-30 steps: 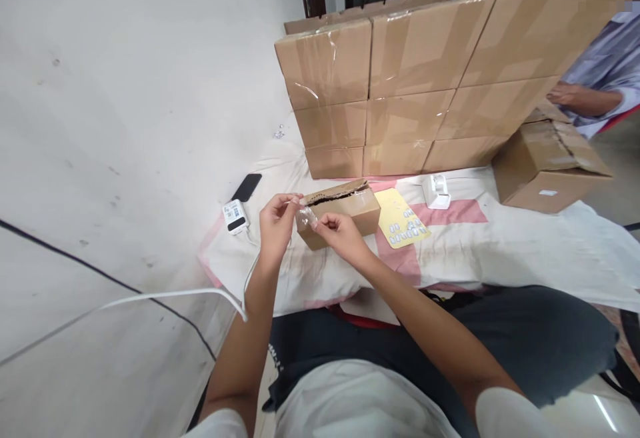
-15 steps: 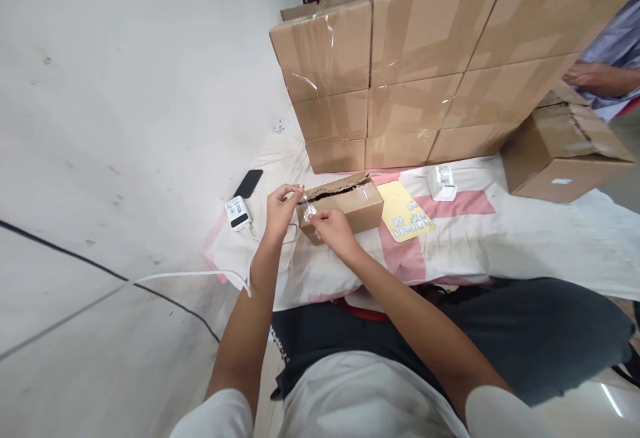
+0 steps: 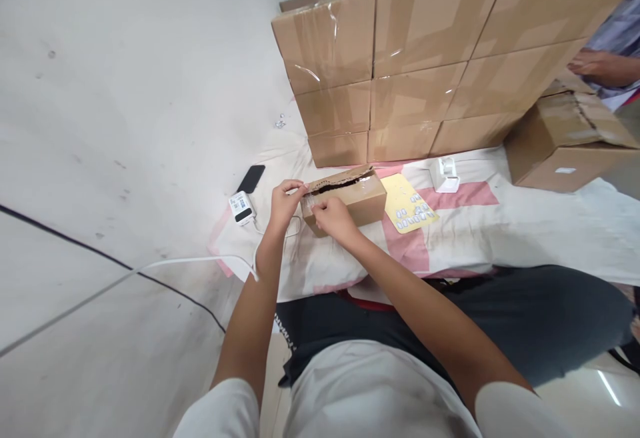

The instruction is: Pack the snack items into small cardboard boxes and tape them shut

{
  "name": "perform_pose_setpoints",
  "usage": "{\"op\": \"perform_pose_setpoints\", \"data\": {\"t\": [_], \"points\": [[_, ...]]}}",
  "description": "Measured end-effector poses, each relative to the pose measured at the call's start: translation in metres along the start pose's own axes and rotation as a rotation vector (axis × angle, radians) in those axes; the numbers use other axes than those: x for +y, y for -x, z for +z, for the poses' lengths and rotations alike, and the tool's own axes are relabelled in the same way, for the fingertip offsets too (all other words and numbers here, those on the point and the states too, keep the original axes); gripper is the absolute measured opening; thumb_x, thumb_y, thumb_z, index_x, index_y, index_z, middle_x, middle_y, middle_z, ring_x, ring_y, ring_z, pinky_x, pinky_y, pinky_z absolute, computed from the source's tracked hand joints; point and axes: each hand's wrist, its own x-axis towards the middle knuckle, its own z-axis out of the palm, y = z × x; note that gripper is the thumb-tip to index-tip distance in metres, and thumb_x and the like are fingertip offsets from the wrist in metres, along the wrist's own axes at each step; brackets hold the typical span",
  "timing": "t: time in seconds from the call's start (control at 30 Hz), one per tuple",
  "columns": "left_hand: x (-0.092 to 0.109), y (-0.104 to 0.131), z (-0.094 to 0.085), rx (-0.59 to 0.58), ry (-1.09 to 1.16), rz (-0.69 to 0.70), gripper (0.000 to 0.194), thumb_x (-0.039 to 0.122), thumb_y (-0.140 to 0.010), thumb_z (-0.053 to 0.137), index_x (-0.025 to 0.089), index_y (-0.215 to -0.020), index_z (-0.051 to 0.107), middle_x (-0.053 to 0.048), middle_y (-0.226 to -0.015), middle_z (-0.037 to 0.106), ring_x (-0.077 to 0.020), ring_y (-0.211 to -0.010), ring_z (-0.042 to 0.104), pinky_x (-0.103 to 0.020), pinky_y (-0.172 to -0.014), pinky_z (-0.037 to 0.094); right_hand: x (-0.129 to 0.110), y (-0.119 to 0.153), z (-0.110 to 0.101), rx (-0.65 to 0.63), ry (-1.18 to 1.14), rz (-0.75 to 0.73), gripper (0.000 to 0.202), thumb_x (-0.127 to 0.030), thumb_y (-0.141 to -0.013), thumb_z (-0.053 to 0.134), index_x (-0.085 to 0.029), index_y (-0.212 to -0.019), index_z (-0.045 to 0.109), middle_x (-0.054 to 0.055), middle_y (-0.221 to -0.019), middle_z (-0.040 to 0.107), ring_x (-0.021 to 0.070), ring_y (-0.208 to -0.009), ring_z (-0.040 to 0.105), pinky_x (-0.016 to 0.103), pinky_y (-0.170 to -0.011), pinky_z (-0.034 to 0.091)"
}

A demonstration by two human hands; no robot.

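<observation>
A small brown cardboard box (image 3: 367, 203) lies on the cloth, with a ragged dark gap along its top. Clear tape (image 3: 311, 201) shows at the box's left end, between my hands. My left hand (image 3: 286, 202) is pinched at the top left corner, fingertips on the tape's edge. My right hand (image 3: 334, 217) has its fingers closed at the near side of that end, also on the tape. Right of the box is a yellow sheet (image 3: 403, 185) bearing several small white stickers (image 3: 419, 211).
Large taped cartons (image 3: 415, 85) stand stacked behind the box. A white tape dispenser (image 3: 445, 175), a black phone (image 3: 251, 179) and a white device (image 3: 242, 209) with a cable lie on the cloth (image 3: 465, 238). Another carton (image 3: 570, 151) sits at the right, near a person's hand (image 3: 600, 65).
The shiny bunched tape between my hands now lies flatter against the box's left end. My hands remain close to that end, and the view has shifted slightly.
</observation>
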Motion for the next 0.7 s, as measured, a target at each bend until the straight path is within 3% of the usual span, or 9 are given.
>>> {"op": "perform_pose_setpoints", "data": {"t": [0.23, 0.43, 0.57, 0.7], "points": [[-0.006, 0.001, -0.002, -0.043, -0.015, 0.012, 0.02, 0.039, -0.069, 0.082, 0.02, -0.068, 0.074, -0.007, -0.095, 0.07, -0.0222, -0.095, 0.066, -0.039, -0.096, 0.05, -0.002, 0.0, -0.001, -0.02, 0.094, -0.003, 0.039, -0.023, -0.085, 0.054, -0.021, -0.046, 0.051, 0.002, -0.046, 0.054, 0.0168, -0.052, 0.054, 0.029, -0.059, 0.039], [-0.016, -0.007, -0.001, -0.056, 0.004, -0.014, 0.024, 0.036, -0.06, 0.083, 0.019, -0.074, 0.073, -0.006, -0.089, 0.069, -0.0208, -0.086, 0.065, -0.037, -0.086, 0.052, -0.01, 0.004, -0.005, -0.075, 0.191, -0.007, 0.036, -0.02, -0.085, 0.052, -0.021, -0.049, 0.051, 0.004, -0.052, 0.059, 0.0179, -0.058, 0.057, 0.028, -0.061, 0.041], [-0.019, -0.011, 0.0, -0.081, 0.029, -0.041, 0.028, 0.037, -0.059, 0.082, 0.019, -0.075, 0.068, -0.004, -0.083, 0.067, -0.0193, -0.082, 0.062, -0.034, -0.078, 0.051, -0.015, 0.008, -0.008, -0.074, 0.287, 0.019, 0.026, -0.023, -0.089, 0.051, -0.019, -0.065, 0.06, 0.008, -0.069, 0.068, 0.0216, -0.07, 0.065, 0.029, -0.066, 0.046], [-0.018, -0.012, 0.001, -0.098, 0.046, -0.059, 0.032, 0.038, -0.057, 0.081, 0.02, -0.08, 0.067, -0.002, -0.08, 0.064, -0.0174, -0.079, 0.058, -0.031, -0.074, 0.049, -0.024, 0.009, -0.008, -0.045, 0.415, 0.062, 0.023, -0.031, -0.095, 0.052, -0.014, -0.094, 0.068, 0.018, -0.099, 0.074, 0.0298, -0.094, 0.071, 0.036, -0.079, 0.051]]}}
